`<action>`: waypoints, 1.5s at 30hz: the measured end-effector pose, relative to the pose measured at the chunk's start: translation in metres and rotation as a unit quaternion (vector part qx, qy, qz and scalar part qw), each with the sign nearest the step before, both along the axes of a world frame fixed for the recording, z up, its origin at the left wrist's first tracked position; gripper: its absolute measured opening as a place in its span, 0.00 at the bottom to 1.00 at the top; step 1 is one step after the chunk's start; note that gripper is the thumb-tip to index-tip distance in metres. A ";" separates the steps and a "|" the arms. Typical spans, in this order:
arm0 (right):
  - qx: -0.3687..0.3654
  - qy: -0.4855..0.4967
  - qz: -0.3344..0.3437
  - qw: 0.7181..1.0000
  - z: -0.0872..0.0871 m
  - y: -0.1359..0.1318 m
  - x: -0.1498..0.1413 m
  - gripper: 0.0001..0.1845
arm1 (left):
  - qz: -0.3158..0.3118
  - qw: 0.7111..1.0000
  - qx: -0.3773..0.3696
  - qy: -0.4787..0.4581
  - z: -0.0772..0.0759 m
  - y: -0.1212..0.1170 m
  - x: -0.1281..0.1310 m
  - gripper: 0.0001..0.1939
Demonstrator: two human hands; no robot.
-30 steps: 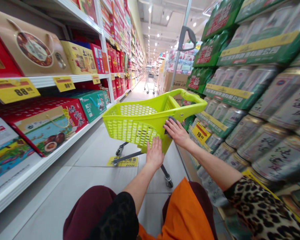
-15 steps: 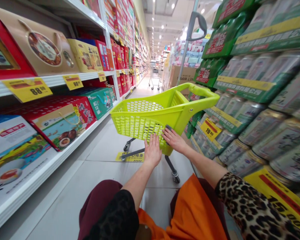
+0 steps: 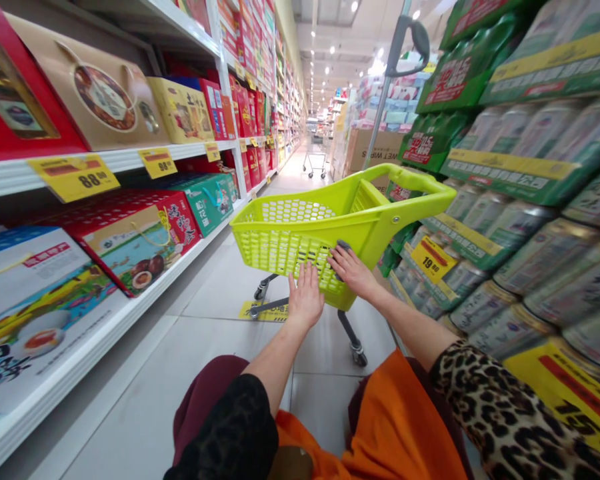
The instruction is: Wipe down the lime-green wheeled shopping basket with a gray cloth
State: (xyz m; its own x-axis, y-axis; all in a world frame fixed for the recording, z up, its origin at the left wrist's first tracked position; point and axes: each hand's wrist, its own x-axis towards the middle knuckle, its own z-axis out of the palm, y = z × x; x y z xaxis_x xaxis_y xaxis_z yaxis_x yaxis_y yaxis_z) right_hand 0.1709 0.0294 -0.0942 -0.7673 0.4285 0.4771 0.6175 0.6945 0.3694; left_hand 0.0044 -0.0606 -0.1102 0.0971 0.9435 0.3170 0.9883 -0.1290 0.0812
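A lime-green plastic shopping cart (image 3: 300, 230) with perforated sides stands side-on before me on dark legs with casters. My left hand (image 3: 307, 300) is at its near side, fingers stretched out and tips around the lower holes. A little higher and to the right, my right hand (image 3: 351, 270) lies flat with fingers extended against the side wall. A small dark grey piece (image 3: 343, 245) shows beside its fingertips; I cannot tell whether it is part of the cart or a separate thing under the hand.
Shelves with gift boxes (image 3: 100, 87) and yellow price tags line the left. Stacked packs of cans (image 3: 500, 167) rise close on the right. A grey-handled pole (image 3: 380, 110) stands behind the cart; another shopping cart (image 3: 314, 157) is farther down the aisle.
The whole view has shifted slightly, so the cart and shelves appear a little farther right. Both hands keep nearly the same place on the cart's side.
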 end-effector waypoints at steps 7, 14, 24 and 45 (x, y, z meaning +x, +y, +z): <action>-0.015 -0.098 0.086 0.991 -0.034 -0.015 0.008 0.22 | -0.002 1.000 -0.018 -0.002 -0.008 -0.006 -0.007 0.34; 0.036 -0.006 0.060 0.998 0.042 0.006 -0.040 0.24 | 0.026 1.000 -0.011 0.007 0.004 0.002 -0.016 0.34; 0.001 -0.070 0.077 0.995 -0.002 0.008 -0.050 0.21 | 0.039 0.999 0.003 0.012 0.002 -0.002 -0.039 0.35; -0.011 -0.063 0.086 0.994 -0.009 0.016 -0.095 0.21 | 0.074 0.997 -0.011 0.004 0.011 0.000 -0.073 0.35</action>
State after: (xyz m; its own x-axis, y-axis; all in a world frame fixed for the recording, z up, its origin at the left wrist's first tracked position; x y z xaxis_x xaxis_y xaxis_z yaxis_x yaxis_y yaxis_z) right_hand 0.0762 0.0456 -0.1032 -0.8827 0.2951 0.3657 0.4395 0.7940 0.4201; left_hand -0.0687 -0.0608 -0.0991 -0.0412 0.9545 0.2953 0.9970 0.0199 0.0749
